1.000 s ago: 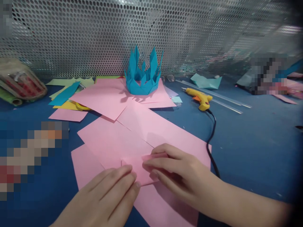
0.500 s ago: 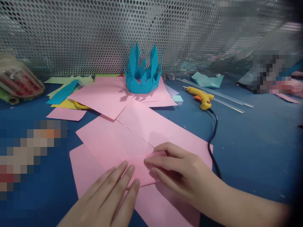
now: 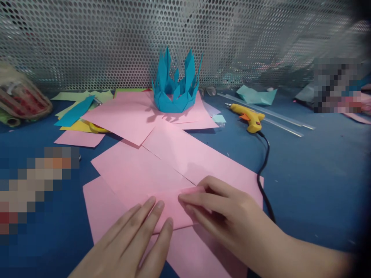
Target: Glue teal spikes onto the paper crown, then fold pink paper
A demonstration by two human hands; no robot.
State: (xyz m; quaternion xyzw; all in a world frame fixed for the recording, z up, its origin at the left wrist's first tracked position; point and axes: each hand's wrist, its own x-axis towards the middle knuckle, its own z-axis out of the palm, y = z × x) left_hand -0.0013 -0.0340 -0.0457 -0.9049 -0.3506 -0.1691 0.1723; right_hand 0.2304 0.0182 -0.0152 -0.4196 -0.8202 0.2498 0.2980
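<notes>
A small folded piece of pink paper (image 3: 172, 210) lies over larger pink sheets (image 3: 185, 146) in front of me. My left hand (image 3: 130, 235) rests flat on its left part, fingers stretched out and slightly spread. At its right end, my right hand (image 3: 223, 208) pinches the upper edge between thumb and fingers, where a narrow flap is folded over. Part of the paper is hidden under both hands. Farther back, a blue paper crown (image 3: 175, 102) with tall pointed leaves stands upright on the pink sheets.
A yellow glue gun (image 3: 246, 116) lies at the right, its black cord (image 3: 263, 170) running toward me. Behind it are clear glue sticks (image 3: 285, 127) and folded teal paper (image 3: 256, 95). Coloured scraps (image 3: 77, 110) and a jar (image 3: 23, 96) sit at the left. A perforated metal panel (image 3: 116, 46) closes the back.
Both hands keep almost the same pose on the folded paper. The whole view has shifted slightly, with the glue gun appearing a little farther right.
</notes>
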